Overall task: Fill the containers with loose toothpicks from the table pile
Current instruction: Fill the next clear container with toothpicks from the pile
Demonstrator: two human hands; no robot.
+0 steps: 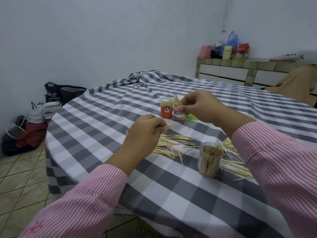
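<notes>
Both hands raised (pink-striped sleeves), left hand (pixel 145 133) pinching, right hand (pixel 197 105) pinching higher, fingers curled

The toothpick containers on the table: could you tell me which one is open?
The clear container nearest the person, standing among the loose toothpicks, is open and holds toothpicks. The orange-labelled container farther back has its lid on.

Home room: checked cloth (pixel 106 121) covering table, bags (pixel 30 127) sitting on tiled floor (pixel 20 177), groceries (pixel 229 48) cluttering tiled counter (pixel 228 63).
</notes>
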